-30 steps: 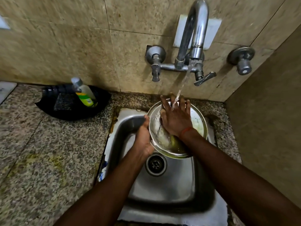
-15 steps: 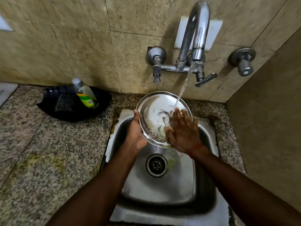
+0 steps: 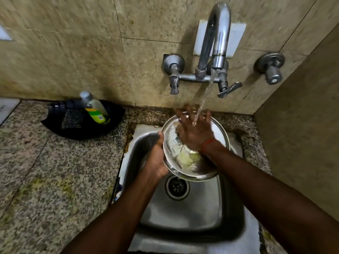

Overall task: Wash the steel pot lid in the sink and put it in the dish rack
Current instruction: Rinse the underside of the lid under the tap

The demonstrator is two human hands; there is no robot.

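— Where was the steel pot lid?

— Over the sink, tilted under the tap's stream, suds still on it. The left hand had its fingers clamped on the rim; the right hand lay flat inside, fingers spread.

— Nearly done?

— Hardly: rinsing looked unfinished, and no dish rack showed. Half a second before, the lid was held higher and more upright, the right hand down at its lower edge.
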